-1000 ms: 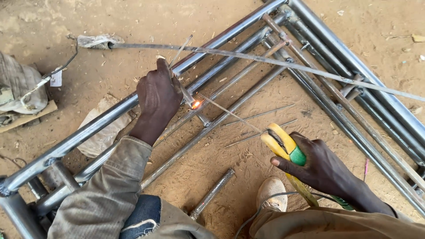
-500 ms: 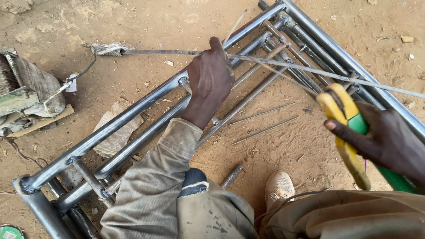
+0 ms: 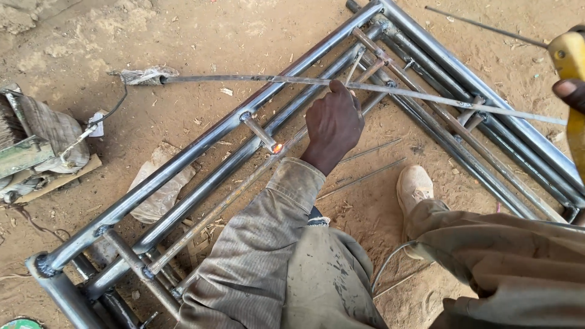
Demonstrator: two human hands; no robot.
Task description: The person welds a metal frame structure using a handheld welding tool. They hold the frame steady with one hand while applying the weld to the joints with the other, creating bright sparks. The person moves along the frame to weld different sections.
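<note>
A steel tube frame [image 3: 201, 143] lies slanted on sandy ground. My left hand [image 3: 333, 125] rests on its inner bars, fingers curled over a thin bar, just right of a short cross piece [image 3: 259, 131] with an orange glowing weld spot [image 3: 277, 147]. My right hand [image 3: 571, 91] is at the right edge, mostly cut off, and grips a yellow electrode holder [image 3: 570, 55] well away from the glowing spot. A long thin rod [image 3: 426, 96] lies across the frame, passing by my left fingertips.
My light shoe [image 3: 414, 186] stands beside the frame. Loose thin rods [image 3: 365, 176] lie on the sand. A crumpled plastic bag [image 3: 159, 186] sits under the tubes. A cloth bundle with wood [image 3: 42, 137] and a wire [image 3: 113, 106] lie at the left.
My right hand with the yellow holder has lifted up and to the right, away from the weld. My left hand has slid along the frame. The weld spot still glows.
</note>
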